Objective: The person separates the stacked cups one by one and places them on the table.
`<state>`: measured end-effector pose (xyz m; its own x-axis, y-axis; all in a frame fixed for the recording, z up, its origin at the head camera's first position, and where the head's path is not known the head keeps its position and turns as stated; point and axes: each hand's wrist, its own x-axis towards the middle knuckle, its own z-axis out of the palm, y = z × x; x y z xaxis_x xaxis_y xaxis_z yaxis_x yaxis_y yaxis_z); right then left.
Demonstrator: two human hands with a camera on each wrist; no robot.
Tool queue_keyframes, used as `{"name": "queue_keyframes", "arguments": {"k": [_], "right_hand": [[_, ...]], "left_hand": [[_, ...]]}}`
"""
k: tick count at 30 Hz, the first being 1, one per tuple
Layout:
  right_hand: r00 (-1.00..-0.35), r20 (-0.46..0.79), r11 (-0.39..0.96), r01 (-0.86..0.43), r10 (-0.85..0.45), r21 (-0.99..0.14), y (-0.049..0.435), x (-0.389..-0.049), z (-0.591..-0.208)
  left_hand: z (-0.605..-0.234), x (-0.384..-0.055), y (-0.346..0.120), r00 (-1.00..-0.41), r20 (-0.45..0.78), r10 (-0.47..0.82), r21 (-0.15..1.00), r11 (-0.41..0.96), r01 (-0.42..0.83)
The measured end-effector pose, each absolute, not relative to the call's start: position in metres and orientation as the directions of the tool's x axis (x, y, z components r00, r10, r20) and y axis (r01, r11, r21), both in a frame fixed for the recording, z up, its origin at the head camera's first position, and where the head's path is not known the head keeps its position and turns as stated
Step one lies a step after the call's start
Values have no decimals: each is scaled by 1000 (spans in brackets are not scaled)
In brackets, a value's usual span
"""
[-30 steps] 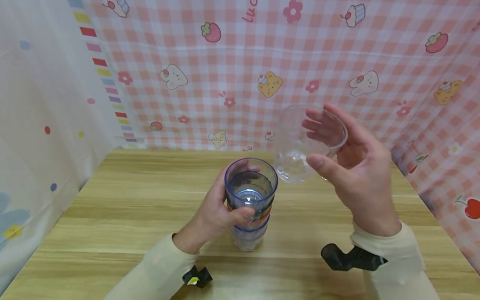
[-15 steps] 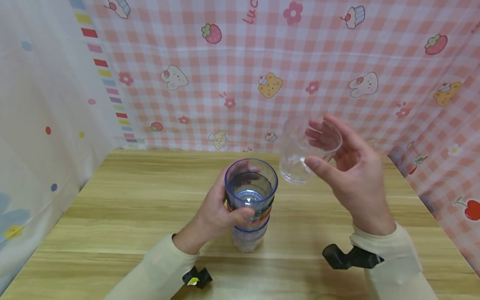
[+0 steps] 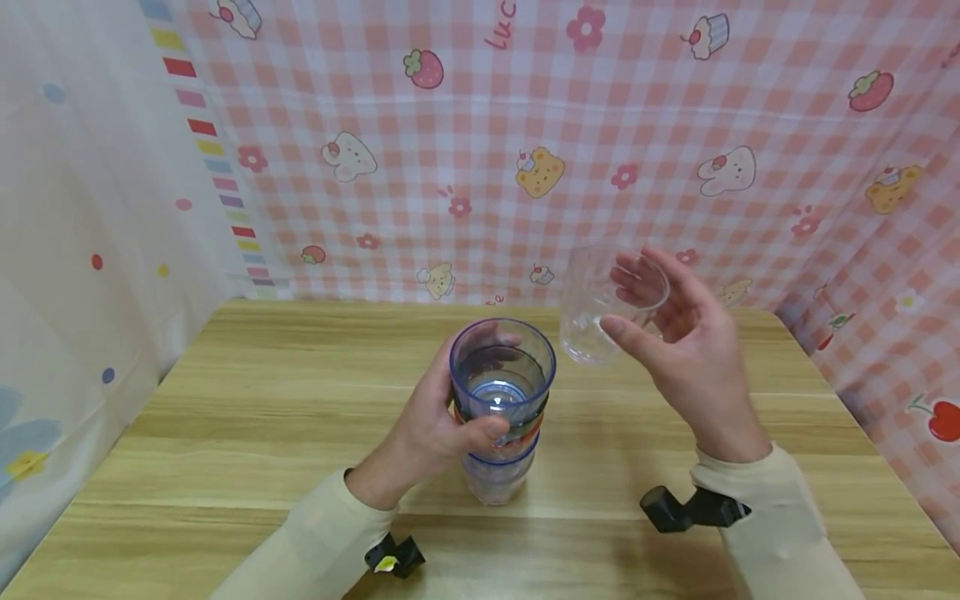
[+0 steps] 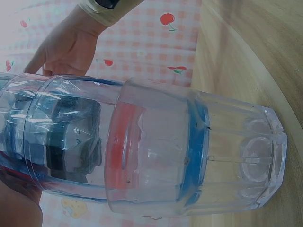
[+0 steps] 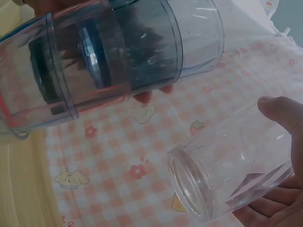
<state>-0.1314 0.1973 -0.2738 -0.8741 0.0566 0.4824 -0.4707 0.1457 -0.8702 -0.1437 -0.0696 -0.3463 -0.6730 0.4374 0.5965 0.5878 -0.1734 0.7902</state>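
My left hand [image 3: 427, 425] grips the upper part of a tall stack of nested clear plastic cups [image 3: 501, 471], thumb across the near side. The stack stands upright on the table, its top cup blue-rimmed; red, blue and dark bands show through the walls in the left wrist view. To the right of the stack, my right hand [image 3: 693, 358] holds a single colourless cup [image 3: 585, 329] in the air between thumb and fingers. That cup leans, base toward the stack and rim toward the palm. In the right wrist view the clear cup [image 5: 227, 163] is apart from the stack [image 5: 147, 47].
The wood-grain table [image 3: 247, 400] runs back to a pink checked cloth [image 3: 420, 183] hung behind it. A white dotted cloth [image 3: 97, 208] hangs at the left. Each wrist wears a black camera mount, such as the right one [image 3: 693, 508].
My right hand has moved a little left and down with the clear cup, which now stands slightly more upright. My left hand and the stack stay where they were.
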Motion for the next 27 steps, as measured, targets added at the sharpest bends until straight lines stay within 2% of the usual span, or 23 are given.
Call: {"name": "queue_keyframes", "arguments": {"k": [7, 19, 27], "right_hand": [[-889, 453, 170, -438, 63, -883, 201, -141, -284], [-951, 296, 275, -261, 92, -925, 209, -162, -305], [-969, 226, 277, -191, 100, -942, 212, -174, -317]], "left_hand": [[-347, -145, -70, -669, 604, 434, 784, -170, 597], [-348, -145, -69, -664, 610, 433, 779, -172, 603], [-348, -146, -70, -662, 611, 435, 778, -175, 603]]}}
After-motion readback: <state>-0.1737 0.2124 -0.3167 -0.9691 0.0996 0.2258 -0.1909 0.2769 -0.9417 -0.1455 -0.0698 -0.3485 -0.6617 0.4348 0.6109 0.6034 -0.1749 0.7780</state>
